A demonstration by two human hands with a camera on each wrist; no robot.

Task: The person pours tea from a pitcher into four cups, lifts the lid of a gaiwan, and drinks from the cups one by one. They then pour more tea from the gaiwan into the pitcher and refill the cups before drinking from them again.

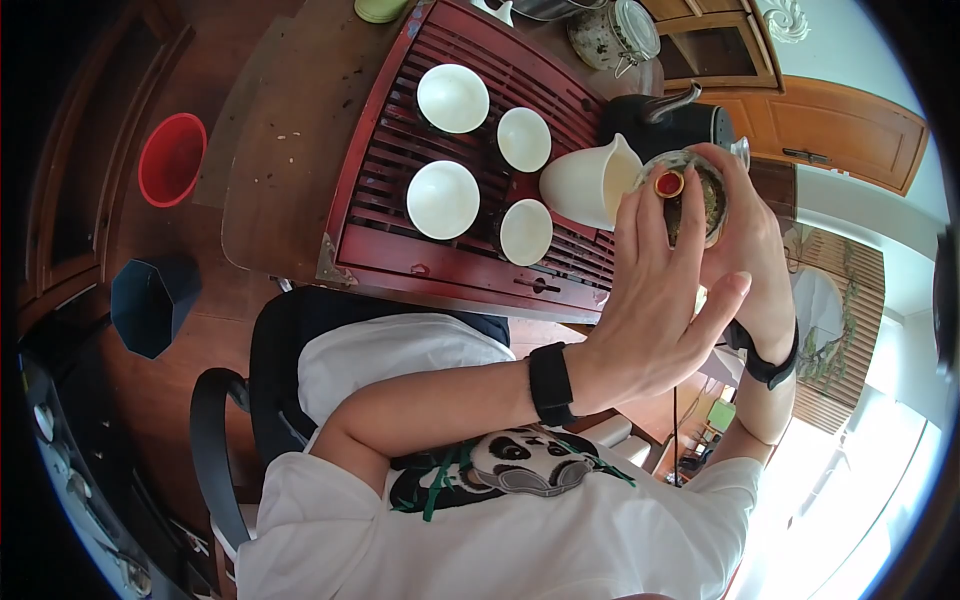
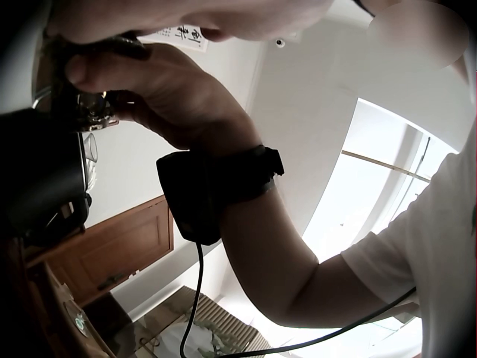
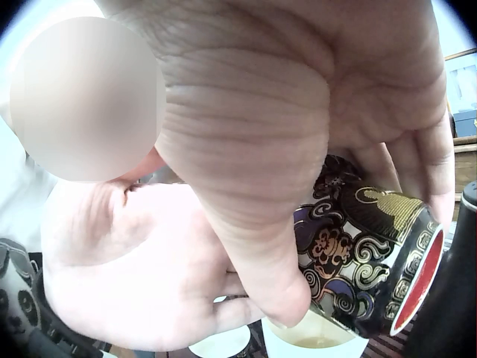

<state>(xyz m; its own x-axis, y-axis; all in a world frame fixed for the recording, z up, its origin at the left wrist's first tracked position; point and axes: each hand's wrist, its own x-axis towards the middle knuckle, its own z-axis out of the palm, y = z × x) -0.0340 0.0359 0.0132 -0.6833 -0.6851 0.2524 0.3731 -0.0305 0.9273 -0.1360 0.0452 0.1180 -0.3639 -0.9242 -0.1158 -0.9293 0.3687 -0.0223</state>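
Observation:
My right hand (image 1: 762, 240) grips a gaiwan (image 1: 712, 200) with a black, gold and purple pattern, its thumb (image 3: 279, 294) along the side in the right wrist view. The gaiwan is tilted, its red end facing away to the right there. My left hand (image 1: 650, 310) reaches over it from the other side with fingers extended, fingertips either side of a small red, gold-ringed knob (image 1: 670, 184). Its thumb points away from the gaiwan. Just beside and below stands a white fairness pitcher (image 1: 580, 185), with yellowish tea (image 3: 319, 343) visible in it.
Several white cups (image 1: 443, 200) stand on the slatted red tea tray (image 1: 440, 270), left of the pitcher. Behind are a dark kettle (image 1: 625, 120) and a glass clip-lid jar (image 1: 600, 40). A red bin (image 1: 172, 160) and a blue bin (image 1: 155, 305) stand on the floor.

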